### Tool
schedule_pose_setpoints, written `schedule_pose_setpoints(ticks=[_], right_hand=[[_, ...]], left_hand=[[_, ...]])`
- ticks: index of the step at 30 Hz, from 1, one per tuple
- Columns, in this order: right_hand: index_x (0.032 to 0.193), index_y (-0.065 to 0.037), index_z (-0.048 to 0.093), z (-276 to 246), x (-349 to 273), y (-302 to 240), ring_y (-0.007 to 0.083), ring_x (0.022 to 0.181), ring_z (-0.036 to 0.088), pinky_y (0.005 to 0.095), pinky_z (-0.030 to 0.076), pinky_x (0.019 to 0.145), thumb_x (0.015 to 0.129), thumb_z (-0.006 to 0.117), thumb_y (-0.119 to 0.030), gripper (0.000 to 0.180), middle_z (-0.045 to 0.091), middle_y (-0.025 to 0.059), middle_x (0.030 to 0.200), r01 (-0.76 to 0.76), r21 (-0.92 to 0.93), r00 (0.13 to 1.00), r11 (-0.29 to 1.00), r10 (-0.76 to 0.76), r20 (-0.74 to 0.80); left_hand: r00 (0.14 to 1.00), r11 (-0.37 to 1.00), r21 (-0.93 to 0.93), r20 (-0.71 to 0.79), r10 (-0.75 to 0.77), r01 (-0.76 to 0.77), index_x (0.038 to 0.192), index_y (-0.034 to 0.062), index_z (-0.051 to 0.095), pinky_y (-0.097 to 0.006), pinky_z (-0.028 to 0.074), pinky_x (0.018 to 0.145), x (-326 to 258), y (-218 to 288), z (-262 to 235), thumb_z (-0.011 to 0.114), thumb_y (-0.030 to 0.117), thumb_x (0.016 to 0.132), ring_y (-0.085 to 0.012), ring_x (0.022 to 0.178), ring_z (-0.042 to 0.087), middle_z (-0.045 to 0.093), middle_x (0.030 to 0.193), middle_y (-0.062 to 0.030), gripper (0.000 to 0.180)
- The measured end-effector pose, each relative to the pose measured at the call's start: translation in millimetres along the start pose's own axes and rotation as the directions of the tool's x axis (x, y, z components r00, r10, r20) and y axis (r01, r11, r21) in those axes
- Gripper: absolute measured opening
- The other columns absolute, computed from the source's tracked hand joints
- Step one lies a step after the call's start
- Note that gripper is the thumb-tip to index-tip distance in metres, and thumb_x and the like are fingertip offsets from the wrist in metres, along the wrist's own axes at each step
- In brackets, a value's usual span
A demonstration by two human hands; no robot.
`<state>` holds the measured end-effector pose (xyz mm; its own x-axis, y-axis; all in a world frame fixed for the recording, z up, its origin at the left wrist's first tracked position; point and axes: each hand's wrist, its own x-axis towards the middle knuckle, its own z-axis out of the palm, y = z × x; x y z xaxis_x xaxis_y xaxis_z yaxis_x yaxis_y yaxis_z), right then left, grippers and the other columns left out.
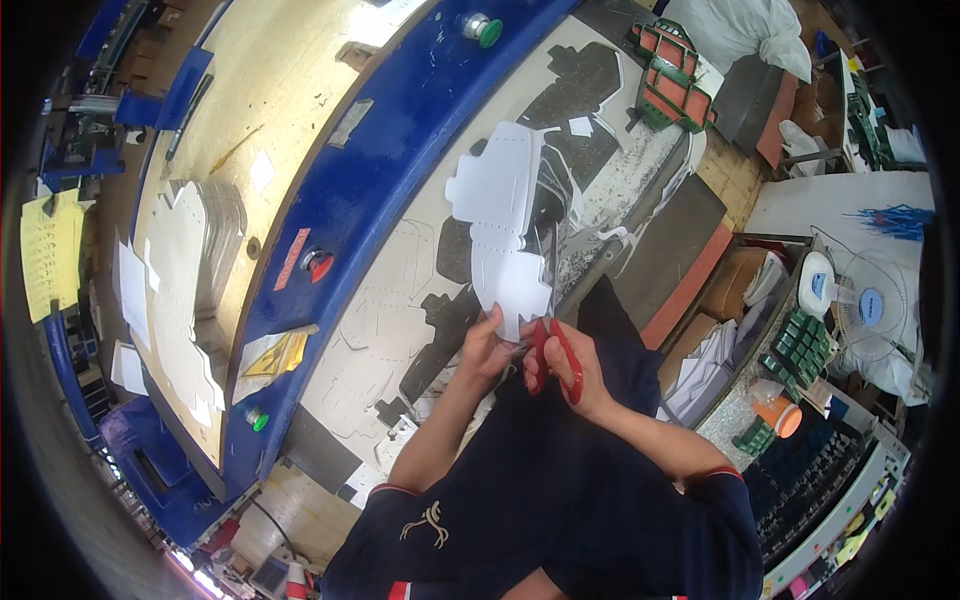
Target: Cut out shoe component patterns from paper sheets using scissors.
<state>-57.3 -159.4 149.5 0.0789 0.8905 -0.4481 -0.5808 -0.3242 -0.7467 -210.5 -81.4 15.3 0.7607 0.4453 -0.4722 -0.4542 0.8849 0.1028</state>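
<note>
My left hand [484, 347] pinches the near end of a white die-cut card blank [505, 195] with tabs and perforated fold lines. The blank stretches away from me above the work table. My right hand [588, 378] has its fingers through the handles of red-handled scissors [571, 362], close beside the left hand. The scissor blades are mostly hidden at the blank's near edge. Under and beside the blank lies a pale board [385, 330] with cut outlines and dark, blank-shaped openings.
A blue machine beam [375, 190] with green and red buttons runs along the left. Behind it stands a stack of card blanks [200, 250]. A green-and-red cutting die [675, 80] lies at the far end. To the right are a paper-filled box [700, 370], an orange-lidded jar [778, 410] and a fan [868, 305].
</note>
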Motion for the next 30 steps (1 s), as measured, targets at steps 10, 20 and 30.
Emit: schedule_pose_setpoints(ticks=[10,20,30], right_hand=[[0.119,0.000,0.050,-4,11,20,0.0151,0.064,0.058,0.0251,0.047,0.058,0.094,0.045,-0.058,0.063,0.057,0.0064,0.079,0.028,0.145,0.998,0.989,-0.034,0.045],[0.110,0.000,0.052,1,4,-4,0.0131,0.056,0.056,0.0247,0.045,0.052,0.096,0.047,-0.052,0.055,0.055,0.0052,0.068,-0.004,0.038,1.000,0.999,0.004,-0.004],[0.121,-0.001,0.047,-53,19,-23,0.0126,0.073,0.057,0.0261,0.047,0.068,0.098,0.056,-0.031,0.039,0.057,0.0052,0.084,0.083,-0.155,0.986,0.984,-0.103,-0.128]], left_hand=[[0.979,0.957,-0.213,0.104,-0.178,0.196,0.127,0.0040,0.047,-0.044,0.052,0.073,-1,-6,-20,0.044,0.045,0.098,-0.0326,0.083,0.062,0.063,0.101,-0.0168,0.051],[0.985,0.968,-0.244,0.169,-0.018,0.060,0.127,0.0070,0.051,-0.043,0.050,0.088,-7,-14,-39,0.054,0.027,0.097,-0.0245,0.101,0.061,0.063,0.108,-0.0086,0.037],[0.966,0.975,0.213,-0.232,0.118,-0.068,0.134,0.0054,0.045,-0.042,0.046,0.097,-17,11,3,0.063,0.015,0.091,-0.0254,0.116,0.056,0.057,0.125,-0.0087,0.047]])
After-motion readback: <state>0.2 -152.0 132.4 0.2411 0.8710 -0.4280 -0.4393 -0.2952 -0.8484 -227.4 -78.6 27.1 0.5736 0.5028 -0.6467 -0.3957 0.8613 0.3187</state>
